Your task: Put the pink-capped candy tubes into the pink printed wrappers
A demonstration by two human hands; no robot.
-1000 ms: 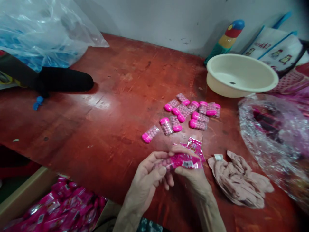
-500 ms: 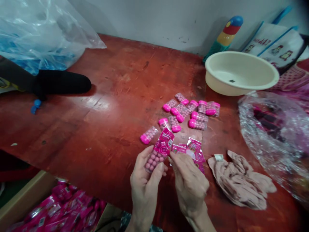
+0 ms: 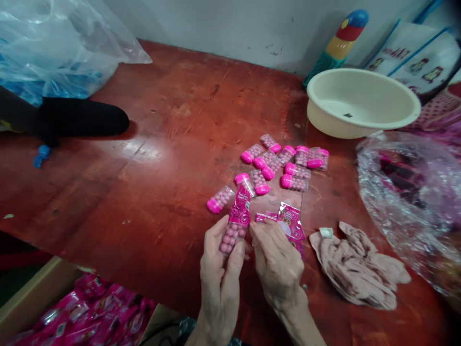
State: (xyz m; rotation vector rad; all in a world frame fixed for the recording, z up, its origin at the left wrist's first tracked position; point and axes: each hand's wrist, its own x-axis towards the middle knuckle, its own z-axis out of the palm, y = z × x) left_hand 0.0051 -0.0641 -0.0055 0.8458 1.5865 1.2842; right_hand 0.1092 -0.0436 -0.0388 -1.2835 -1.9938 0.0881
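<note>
My left hand held a small clear tube of pink candy balls between the thumb and the fingers, which were closed around its lower end. The tube stood almost upright above the red wooden table, and a pink printed wrapper covered its upper part. My right hand was just beside it, with the fingers bent and the fingertips close to the tube; I could not tell if they touched it. Under this hand lay some loose pink wrappers on the table.

Further from me there was a group of filled tubes with pink caps, lying flat and near each other. A cream plastic basin stood behind them. A crumpled pinkish cloth lay to the right of my hands, near a clear plastic bag. A cardboard box with pink packets was at the lower left, below the table edge.
</note>
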